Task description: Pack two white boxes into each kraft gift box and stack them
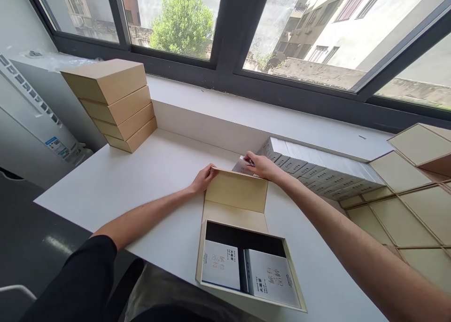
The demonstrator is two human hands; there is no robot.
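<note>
An open tan box (246,291) lies at the table's near edge, with two white books (246,270) side by side inside it. Its lid (237,190) stands folded back. My left hand (203,177) grips the lid's top left corner, fingers curled over the edge. My right hand (261,165) reaches past the lid and closes on a small white book (242,164) at the near end of a long row of white books (317,167) lying along the window ledge.
A stack of several closed tan boxes (116,103) stands at the far left of the white table (141,181). More open tan boxes (408,204) crowd the right side. A white appliance (31,120) sits left of the table, windows behind.
</note>
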